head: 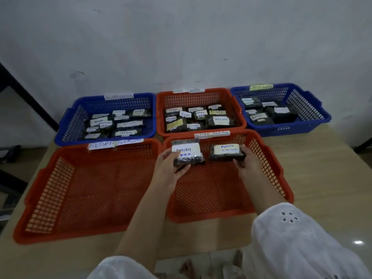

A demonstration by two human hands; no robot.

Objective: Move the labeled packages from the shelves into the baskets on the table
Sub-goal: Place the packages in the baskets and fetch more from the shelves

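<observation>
Both hands hold packages: the left hand (171, 168) curls round a dark package (186, 152) with a white RETURN label, and the right hand (248, 162) pinches a second package (226, 153) by its right end. The two lie apart, low at the far end of the near right orange basket (281, 186); whether they touch its floor is unclear. A near left orange basket (40, 198) stands beside it. Behind, a left blue basket (66, 125), a far orange basket (160, 113) and a right blue basket (322, 117) hold labelled packages on the table (326, 178).

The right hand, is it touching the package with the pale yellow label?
Touching. In the head view the right hand grips the right end of the package.
</observation>
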